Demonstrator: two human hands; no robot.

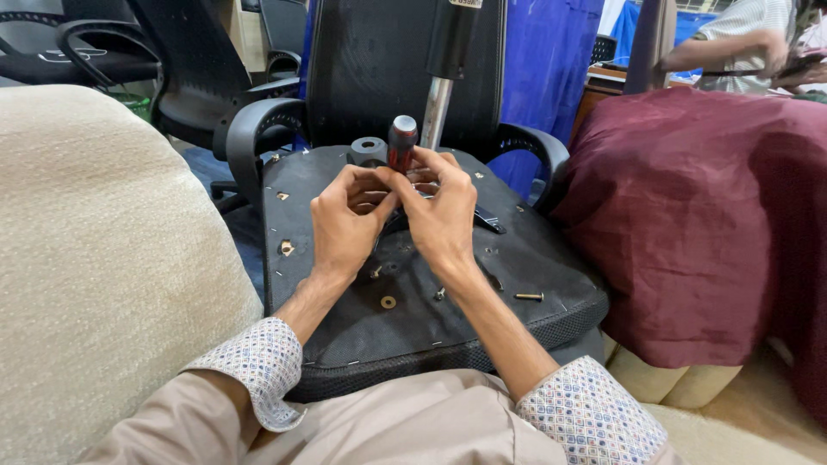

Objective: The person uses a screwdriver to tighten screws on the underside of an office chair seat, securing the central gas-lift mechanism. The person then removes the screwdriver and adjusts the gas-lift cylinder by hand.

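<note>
We cannot see the screwdriver point(401, 142) shaft, hidden behind our left hand point(345, 226) and right hand point(444, 215); both close around it, its red-and-black handle rising above our fingers.

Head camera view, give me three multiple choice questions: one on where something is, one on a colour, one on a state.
1. Where does the loose bolt lie?
A. on the upturned chair seat's underside
B. on the maroon cloth
C. on the beige cushion

2. What colour is the cloth on the right?
A. green
B. maroon
C. white

3. How is the screwdriver held?
A. lying flat, untouched
B. in the left hand alone
C. upright, left hand and right hand both at it

Answers: 1 A, the bolt rests on the black panel near its right edge. 2 B, it is dark red. 3 C, both hands' fingers meet below the handle.
</note>
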